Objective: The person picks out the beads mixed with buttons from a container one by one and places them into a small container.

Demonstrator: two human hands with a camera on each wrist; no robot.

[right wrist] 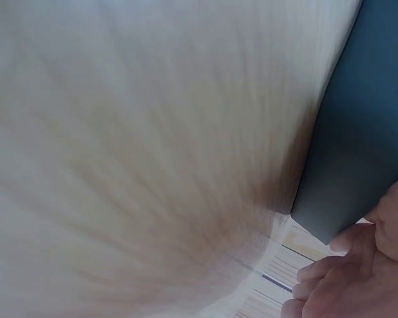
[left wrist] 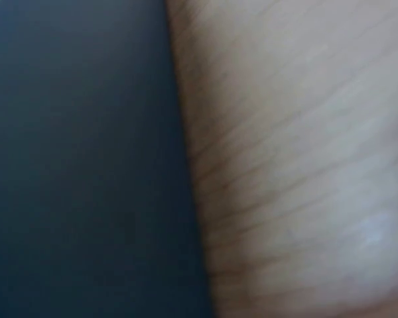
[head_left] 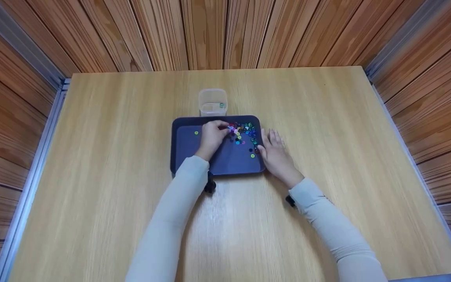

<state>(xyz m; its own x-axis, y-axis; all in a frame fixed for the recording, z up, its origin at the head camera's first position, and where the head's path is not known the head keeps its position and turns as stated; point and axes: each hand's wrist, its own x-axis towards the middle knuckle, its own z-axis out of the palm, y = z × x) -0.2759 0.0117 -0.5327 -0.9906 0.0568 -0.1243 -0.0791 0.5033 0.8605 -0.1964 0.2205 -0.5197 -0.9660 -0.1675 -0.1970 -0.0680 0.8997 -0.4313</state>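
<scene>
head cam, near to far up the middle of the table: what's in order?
Sleeves → near rim of the dark tray → left hand at the pile of small coloured beads → clear plastic container → bare tabletop → wooden slat wall.

The head view looks down from above, both wrist views sit very close, all sharing the tray [head_left: 182, 152].

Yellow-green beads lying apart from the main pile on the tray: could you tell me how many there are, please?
2: one bead on the tray's left side, another near the right hand. More may hide under the left hand.
</scene>
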